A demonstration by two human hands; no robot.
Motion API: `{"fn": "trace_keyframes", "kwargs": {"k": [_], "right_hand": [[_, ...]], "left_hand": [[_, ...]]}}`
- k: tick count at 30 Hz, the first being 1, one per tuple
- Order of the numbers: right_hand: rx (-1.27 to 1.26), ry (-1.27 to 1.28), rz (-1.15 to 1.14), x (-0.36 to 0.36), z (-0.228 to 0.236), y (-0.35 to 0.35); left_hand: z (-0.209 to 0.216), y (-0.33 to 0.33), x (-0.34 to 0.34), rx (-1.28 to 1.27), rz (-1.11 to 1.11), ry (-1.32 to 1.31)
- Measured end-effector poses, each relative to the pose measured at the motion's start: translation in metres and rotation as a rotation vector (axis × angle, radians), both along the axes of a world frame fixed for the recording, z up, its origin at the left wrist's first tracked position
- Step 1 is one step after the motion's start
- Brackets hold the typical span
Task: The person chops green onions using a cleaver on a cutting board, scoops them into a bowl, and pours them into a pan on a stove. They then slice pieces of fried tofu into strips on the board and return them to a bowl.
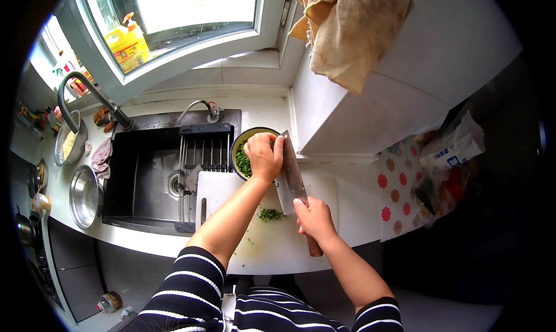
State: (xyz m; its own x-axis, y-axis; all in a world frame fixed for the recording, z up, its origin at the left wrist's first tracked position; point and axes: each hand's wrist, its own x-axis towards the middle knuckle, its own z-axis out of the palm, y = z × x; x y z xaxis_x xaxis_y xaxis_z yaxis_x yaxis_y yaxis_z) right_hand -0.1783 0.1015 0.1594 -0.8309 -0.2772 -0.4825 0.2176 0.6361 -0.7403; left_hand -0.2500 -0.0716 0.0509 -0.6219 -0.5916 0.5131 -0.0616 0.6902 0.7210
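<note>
My right hand [317,221] grips a cleaver [293,180] by its wooden handle, the blade pointing away from me along the right of a yellow-lined bowl [259,130]. Chopped green herbs [242,161] fill the part of the bowl that shows. Over the bowl is my left hand [264,158], thumb close to the blade's far end and apart from the bent fingers; the fingertips are partly hidden. A small heap of chopped greens [270,215] lies on the white cutting board [255,252], below the blade, with stray bits nearer me.
A black sink [145,175] with a metal rack [194,152] lies left of the board. Beyond it stand a faucet [123,119] and a steel bowl [84,196]. A cloth [359,36] hangs at upper right. Plastic bags [457,146] rest on a flowered cover at right.
</note>
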Motion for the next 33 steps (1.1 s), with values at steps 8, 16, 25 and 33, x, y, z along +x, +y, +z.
{"fn": "trace_keyframes", "kwargs": {"k": [8, 16, 25, 33], "right_hand": [[-0.015, 0.084, -0.013, 0.002, 0.011, -0.004], [-0.054, 0.071, -0.044, 0.002, 0.006, -0.012], [-0.052, 0.111, -0.021, 0.004, 0.007, -0.012], [-0.059, 0.16, -0.04, 0.006, 0.011, -0.01]], "left_hand": [[-0.028, -0.016, 0.017, -0.076, 0.094, -0.13], [0.005, -0.006, 0.017, -0.146, -0.04, 0.047], [-0.006, -0.017, 0.005, -0.02, 0.096, -0.06], [-0.028, -0.03, 0.006, 0.037, 0.037, -0.232]]}}
